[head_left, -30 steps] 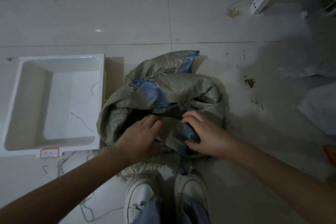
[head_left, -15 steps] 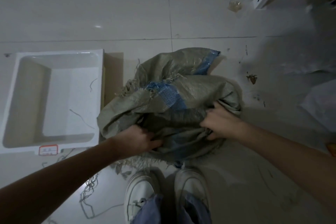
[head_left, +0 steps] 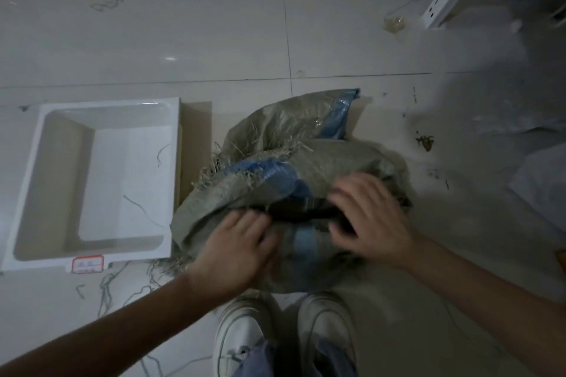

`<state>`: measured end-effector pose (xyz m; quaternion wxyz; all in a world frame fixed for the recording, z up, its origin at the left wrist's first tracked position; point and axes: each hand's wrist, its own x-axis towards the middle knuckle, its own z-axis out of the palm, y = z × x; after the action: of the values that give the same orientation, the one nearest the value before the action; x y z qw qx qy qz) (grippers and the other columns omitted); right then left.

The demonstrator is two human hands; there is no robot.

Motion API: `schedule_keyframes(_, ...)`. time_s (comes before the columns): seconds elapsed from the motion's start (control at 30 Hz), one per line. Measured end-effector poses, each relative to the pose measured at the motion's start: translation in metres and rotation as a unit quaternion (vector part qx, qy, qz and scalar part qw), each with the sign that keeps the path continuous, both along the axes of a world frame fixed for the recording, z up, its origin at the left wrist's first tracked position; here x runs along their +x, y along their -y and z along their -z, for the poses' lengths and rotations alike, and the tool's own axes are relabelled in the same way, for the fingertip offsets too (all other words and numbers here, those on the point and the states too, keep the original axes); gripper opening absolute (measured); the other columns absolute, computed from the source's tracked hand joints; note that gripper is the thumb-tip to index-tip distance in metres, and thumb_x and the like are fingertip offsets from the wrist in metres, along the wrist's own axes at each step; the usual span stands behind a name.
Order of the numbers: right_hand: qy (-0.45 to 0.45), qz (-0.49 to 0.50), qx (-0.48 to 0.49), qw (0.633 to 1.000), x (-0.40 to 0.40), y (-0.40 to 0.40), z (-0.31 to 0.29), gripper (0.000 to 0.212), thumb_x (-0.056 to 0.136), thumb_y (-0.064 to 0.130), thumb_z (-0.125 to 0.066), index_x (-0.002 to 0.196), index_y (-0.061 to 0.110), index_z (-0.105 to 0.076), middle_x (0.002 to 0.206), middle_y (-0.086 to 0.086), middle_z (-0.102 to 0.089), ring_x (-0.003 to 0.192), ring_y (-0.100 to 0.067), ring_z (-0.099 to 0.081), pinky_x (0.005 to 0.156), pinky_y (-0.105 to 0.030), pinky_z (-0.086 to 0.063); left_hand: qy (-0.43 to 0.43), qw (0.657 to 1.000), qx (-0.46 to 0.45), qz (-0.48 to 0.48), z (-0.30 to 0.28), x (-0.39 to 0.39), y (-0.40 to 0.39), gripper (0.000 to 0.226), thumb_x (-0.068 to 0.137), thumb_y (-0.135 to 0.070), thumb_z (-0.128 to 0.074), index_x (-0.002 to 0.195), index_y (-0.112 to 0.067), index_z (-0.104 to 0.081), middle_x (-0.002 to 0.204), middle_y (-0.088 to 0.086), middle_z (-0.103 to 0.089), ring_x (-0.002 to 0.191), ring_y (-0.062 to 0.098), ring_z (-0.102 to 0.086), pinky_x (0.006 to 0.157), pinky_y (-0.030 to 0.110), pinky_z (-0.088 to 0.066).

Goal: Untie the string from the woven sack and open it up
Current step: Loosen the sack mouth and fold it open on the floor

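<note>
**A:** Start at the fingers. What are they doing?

**B:** The left hand [head_left: 237, 246] lies palm down on the near lip of the woven sack [head_left: 321, 168], fingers close together and pressed onto the cloth at the dark slit of the mouth. The right hand [head_left: 372, 220] is blurred, with its fingers spread over the far side of that slit; whether they pinch cloth or only rest on it, I cannot tell.

**A:** And the sack itself?

**B:** On the tiled floor [head_left: 214, 24], just ahead of the white shoes [head_left: 242, 333], crumpled, frayed along the top, a blue stripe across it. A white tray [head_left: 171, 168] sits beside it to the left. I see no string around the mouth; loose threads lie on the floor near the tray's front edge.

**A:** So the step is widening the mouth?

**B:** That's my reading. To do it well, hook the fingertips under each lip rather than pressing on top, then draw the hands apart, left toward the tray and right away from it. Grip below the fraying, since loose strands may tear off instead of pulling the fabric.
</note>
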<state>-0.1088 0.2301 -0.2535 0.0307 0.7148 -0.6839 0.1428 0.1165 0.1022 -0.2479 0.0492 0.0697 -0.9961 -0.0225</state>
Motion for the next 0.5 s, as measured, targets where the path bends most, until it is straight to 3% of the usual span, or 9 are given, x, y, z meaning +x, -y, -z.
schedule_keyframes(0.07,-0.05,0.102,0.028,0.993,0.003,0.028,-0.013,0.07,0.072,0.037,-0.062,0.13,0.006,-0.039,0.136,-0.02,-0.042,0.129,-0.033,-0.035,0.111,-0.05,-0.027,0.0,0.988,-0.086,-0.126,-0.01,-0.025,0.009,0.051,0.076,-0.025,-0.064,0.123,-0.007,-0.056,0.117,0.021,-0.065,0.11,0.036,-0.057,0.096,0.047,-0.035)
schedule_keyframes(0.13,-0.063,0.165,0.177,0.968,0.001,0.058,-0.016,0.094,0.069,0.045,-0.069,0.144,0.009,-0.024,0.146,-0.02,-0.036,0.139,-0.034,-0.028,0.114,-0.057,-0.021,0.078,0.964,-0.096,-0.236,-0.012,-0.049,0.023,0.08,0.074,-0.035,-0.068,0.141,-0.004,-0.037,0.14,0.024,-0.049,0.133,0.04,-0.043,0.11,0.057,-0.028)
schedule_keyframes(0.17,-0.054,0.183,0.251,0.949,-0.001,0.072,-0.013,0.094,0.072,0.046,-0.069,0.145,0.012,-0.022,0.146,-0.018,-0.04,0.138,-0.032,-0.032,0.114,-0.055,-0.019,0.127,0.95,-0.088,-0.27,-0.008,-0.059,0.03,0.091,0.077,-0.043,-0.065,0.147,-0.004,-0.023,0.149,0.025,-0.036,0.141,0.04,-0.03,0.113,0.059,-0.021)
schedule_keyframes(0.23,0.008,0.184,0.302,0.935,-0.007,0.093,-0.005,0.06,0.081,0.034,-0.063,0.133,0.014,-0.041,0.129,-0.012,-0.057,0.122,-0.029,-0.051,0.105,-0.044,-0.032,0.192,0.932,-0.064,-0.301,0.004,-0.074,0.042,0.097,0.085,-0.05,-0.056,0.15,-0.006,0.001,0.158,0.022,-0.012,0.147,0.04,-0.007,0.115,0.06,-0.007)
schedule_keyframes(0.3,0.11,0.18,0.28,0.937,-0.014,0.107,-0.001,0.023,0.085,0.019,-0.055,0.106,0.01,-0.058,0.104,-0.012,-0.066,0.096,-0.03,-0.062,0.079,-0.035,-0.046,0.186,0.935,-0.039,-0.299,0.014,-0.082,0.053,0.092,0.084,-0.048,-0.058,0.15,-0.005,-0.009,0.154,0.024,-0.021,0.145,0.04,-0.016,0.116,0.059,-0.011)
schedule_keyframes(0.37,0.246,0.21,0.287,0.902,-0.024,0.117,-0.007,0.016,0.085,0.014,-0.054,0.095,0.006,-0.063,0.088,-0.012,-0.065,0.08,-0.025,-0.06,0.064,-0.029,-0.042,0.136,0.941,0.015,-0.311,0.01,-0.085,0.064,0.077,0.076,-0.046,-0.065,0.135,-0.003,-0.042,0.131,0.024,-0.051,0.127,0.041,-0.045,0.111,0.057,-0.029)
schedule_keyframes(0.43,0.363,0.219,0.32,0.848,-0.041,0.12,-0.013,0.022,0.086,0.014,-0.054,0.1,0.001,-0.064,0.084,-0.01,-0.058,0.076,-0.02,-0.054,0.063,-0.026,-0.036,0.074,0.933,0.117,-0.331,0.003,-0.082,0.073,0.063,0.075,-0.042,-0.066,0.122,-0.002,-0.051,0.117,0.021,-0.055,0.112,0.039,-0.053,0.099,0.047,-0.039)
schedule_keyframes(0.5,0.419,0.187,0.362,0.812,-0.058,0.116,-0.021,0.025,0.084,0.018,-0.06,0.104,0.004,-0.065,0.089,-0.005,-0.059,0.081,-0.017,-0.056,0.07,-0.026,-0.039,0.012,0.913,0.246,-0.325,-0.004,-0.078,0.084,0.056,0.074,-0.029,-0.072,0.118,0.0,-0.052,0.117,0.02,-0.053,0.106,0.033,-0.055,0.089,0.039,-0.043)
